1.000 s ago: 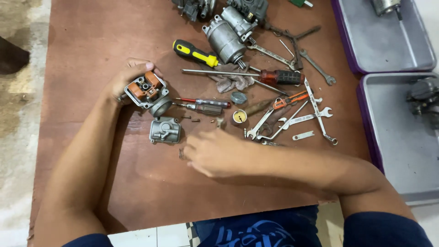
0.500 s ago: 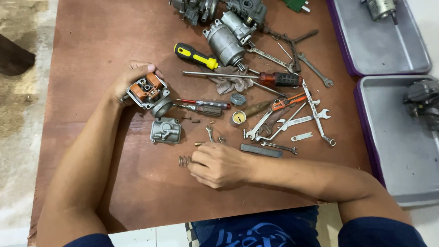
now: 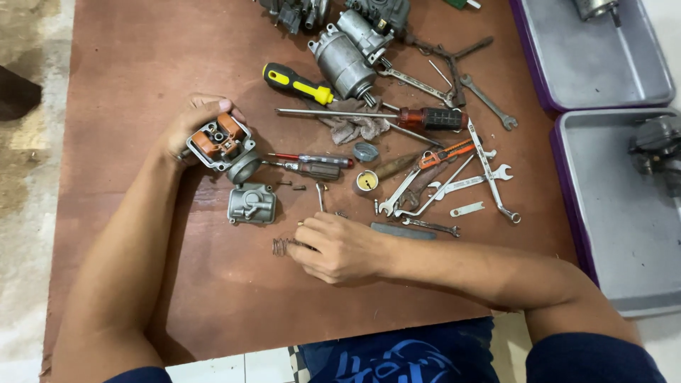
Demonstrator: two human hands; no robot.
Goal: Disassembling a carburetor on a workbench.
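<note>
One carburettor [image 3: 221, 145] was held on the brown board [image 3: 128, 64] by the left hand [image 3: 186, 128], the fingers wrapped around its far side so that its orange float faced up. One spring [image 3: 281, 246] lay just in front of the right hand [image 3: 339, 248]; it was touched at its right end by the fingertips, which were curled close together, though whether the spring was pinched or only touched could not be told. One grey bowl [image 3: 252, 204] lay between the two hands, just below the carburettor and apart from it.

Three screwdrivers were counted — one with a yellow and black handle [image 3: 298, 83], one long with a dark red handle [image 3: 425, 118], one small and red [image 3: 312, 164]. One starter motor [image 3: 344, 64] lay at the far side, beside more engine parts that were cut off by the top edge. At least four spanners [image 3: 489, 170] were crossed in a heap to the right of centre, with one pair of orange-handled pliers [image 3: 443, 152] among them. One rag [image 3: 351, 128] was partly covered by the long screwdriver. One small round brass-coloured tin [image 3: 366, 182] and one grey cap [image 3: 366, 152] lay near the middle, and a few tiny screws were scattered by the bowl — too small to be counted.

Two grey trays with purple rims [image 3: 560, 106] stood to the right, each with one dark part inside. No labels could be made out.
</note>
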